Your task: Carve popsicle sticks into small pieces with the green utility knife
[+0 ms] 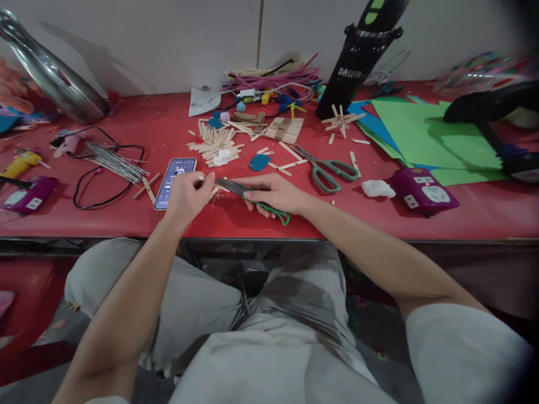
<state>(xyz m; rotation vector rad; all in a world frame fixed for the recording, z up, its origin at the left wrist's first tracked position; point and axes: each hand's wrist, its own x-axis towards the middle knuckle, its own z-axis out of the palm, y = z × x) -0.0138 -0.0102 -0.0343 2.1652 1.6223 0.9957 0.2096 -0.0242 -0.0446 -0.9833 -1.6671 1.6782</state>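
Red table (362,221) against a pale wall (181,45). Right hand (275,193) wraps a green-handled tool (231,186) above the near edge, dark end toward left hand (187,193), probably for control. Left thumb presses against curled fingers; cannot tell what, if anything, is pinched. Sticks (213,140) heaped beyond, scissors (315,161) nearby, presumably within reach. Phone (170,175) face-up beside left hand, perhaps for viewing.

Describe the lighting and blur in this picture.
Head view: glare streaks the metal bottle, and a slanting shadow falls on the wall beside it; a darker shadow crosses the green paper; the colourful bundle at far right looks smeared; the upper and lower right corners fade to black.
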